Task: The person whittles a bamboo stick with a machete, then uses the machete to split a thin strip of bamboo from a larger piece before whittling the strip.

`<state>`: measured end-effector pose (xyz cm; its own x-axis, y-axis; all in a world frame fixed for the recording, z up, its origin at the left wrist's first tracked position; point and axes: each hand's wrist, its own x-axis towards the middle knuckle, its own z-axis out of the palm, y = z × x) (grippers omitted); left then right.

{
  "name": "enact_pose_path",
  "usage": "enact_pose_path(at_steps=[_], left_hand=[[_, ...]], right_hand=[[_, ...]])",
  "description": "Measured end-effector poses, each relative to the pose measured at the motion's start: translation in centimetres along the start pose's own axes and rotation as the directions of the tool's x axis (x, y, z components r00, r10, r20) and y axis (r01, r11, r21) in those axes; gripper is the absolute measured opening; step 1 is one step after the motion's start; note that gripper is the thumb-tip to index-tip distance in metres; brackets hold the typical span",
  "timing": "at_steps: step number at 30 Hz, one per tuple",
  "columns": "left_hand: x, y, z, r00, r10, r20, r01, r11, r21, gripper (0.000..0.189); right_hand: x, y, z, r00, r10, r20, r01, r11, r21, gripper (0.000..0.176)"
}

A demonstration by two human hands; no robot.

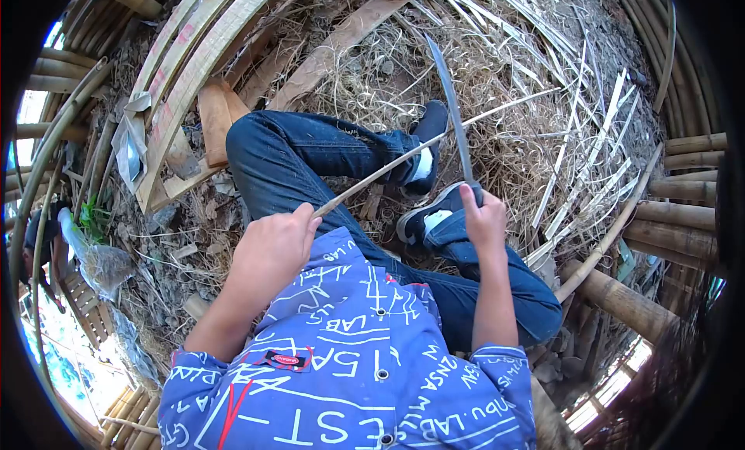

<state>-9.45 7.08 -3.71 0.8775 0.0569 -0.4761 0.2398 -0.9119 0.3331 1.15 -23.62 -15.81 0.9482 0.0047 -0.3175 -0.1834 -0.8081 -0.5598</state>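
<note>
My left hand is closed around the near end of a long thin bamboo strip, which slants up and away to the right over my legs. My right hand grips the dark handle of a long knife, thumb along the top. The narrow grey blade points away from me and crosses the strip at about its middle in this view. Beneath the strip are my bent legs in jeans and dark shoes.
Pale shavings litter the ground ahead. Split bamboo strips lie to the right. Wooden planks stand at the upper left beside a plastic bag. Bamboo poles line the right side. A person shows at the far left.
</note>
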Motion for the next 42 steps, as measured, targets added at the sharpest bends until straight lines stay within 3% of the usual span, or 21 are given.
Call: enact_pose_path(at_steps=[3,7,10,11,13,17,19,28,31,32,39,42], left_hand=[[0.3,0.3,-0.5,1.000,0.007,-0.019,-0.007,1.000,0.013,0.025],[0.4,0.4,-0.7,1.000,0.023,-0.001,-0.023,0.999,-0.037,0.025],[0.5,0.1,-0.7,1.000,0.010,0.005,-0.009,0.995,-0.100,0.026],[0.4,0.0,-0.6,1.000,0.016,0.009,-0.015,0.995,-0.098,0.026],[0.4,-0.2,-0.5,0.999,0.010,0.033,-0.005,0.987,-0.162,0.027],[0.4,-0.4,-0.2,0.997,-0.011,0.076,0.028,0.972,-0.233,0.027],[0.4,-0.3,0.7,0.997,0.042,0.057,-0.027,0.971,-0.238,0.027],[0.4,0.0,-0.2,0.999,-0.014,0.042,0.023,0.980,-0.199,0.029],[0.3,-0.4,-0.5,0.998,0.006,0.061,0.008,0.975,-0.222,0.029],[0.3,-0.5,-0.5,0.996,0.003,0.084,0.017,0.971,-0.237,0.029],[0.0,-0.2,-0.5,0.999,0.051,0.016,-0.045,0.971,-0.236,0.029],[-1.1,-0.7,-1.1,0.997,0.028,0.066,-0.009,0.964,-0.266,0.028]], right_hand=[[-2.6,-3.3,1.4,0.992,-0.060,0.109,0.044,0.988,0.145,0.052],[-6.5,-7.8,3.7,0.922,-0.332,0.198,0.299,0.937,0.179,0.055],[-6.0,-8.1,4.7,0.877,-0.436,0.203,0.419,0.900,0.122,0.057],[-5.5,-7.8,4.9,0.907,-0.360,0.218,0.328,0.929,0.169,0.058],[-4.2,-6.6,4.2,0.931,-0.332,0.154,0.329,0.943,0.041,0.059],[-0.4,-1.4,2.6,0.995,-0.055,0.079,0.056,0.998,-0.011,0.058],[0.8,0.2,1.8,0.995,-0.037,0.093,0.043,0.997,-0.063,0.058],[2.7,1.2,2.4,0.992,-0.127,0.009,0.126,0.974,-0.190,0.065],[3.7,1.7,2.1,0.996,-0.085,-0.016,0.080,0.979,-0.190,0.066],[4.1,1.8,1.6,0.999,-0.004,-0.048,-0.002,0.992,-0.124,0.065],[6.1,3.7,1.1,0.998,-0.013,-0.065,-0.001,0.978,-0.211,0.068],[7.8,4.8,-0.3,0.983,0.169,-0.079,-0.179,0.973,-0.144,0.068]])
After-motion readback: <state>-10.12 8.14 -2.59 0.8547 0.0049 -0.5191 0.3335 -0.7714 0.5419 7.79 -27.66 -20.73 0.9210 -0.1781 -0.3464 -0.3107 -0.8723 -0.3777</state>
